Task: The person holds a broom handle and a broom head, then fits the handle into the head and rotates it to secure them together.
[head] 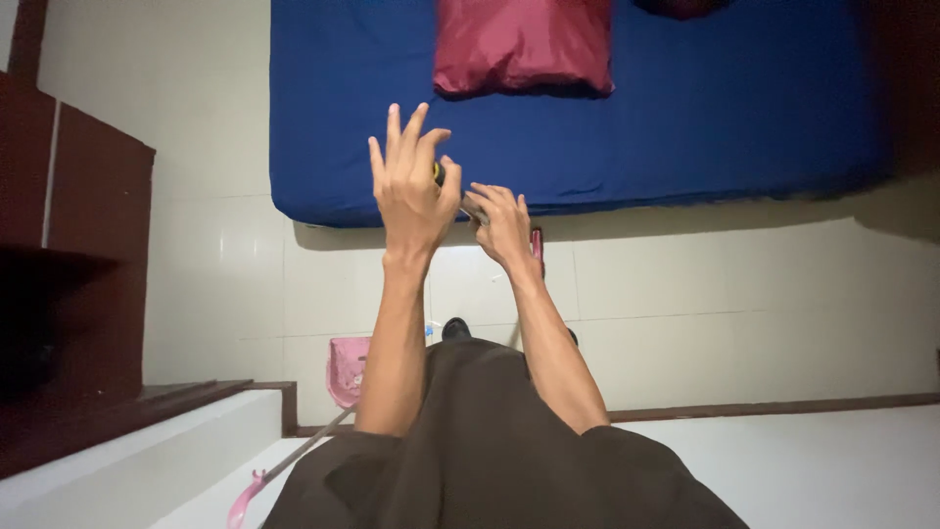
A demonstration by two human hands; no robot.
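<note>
While left hand (413, 186) spreads its fingers, loosely touching a small dark tool (460, 199), right hand (504, 227) pinches the tool's lower end, above the blue mattress (705, 118) edge.

Single head view, high up, facing steeply down past own forearms; hands (460, 201) close to lens, floor (744, 294) and bed (705, 118) far below; no second view.

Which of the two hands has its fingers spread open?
The left hand: its fingers fan out and point away. The right hand stays curled, pinching a small dark tool between them.
</note>
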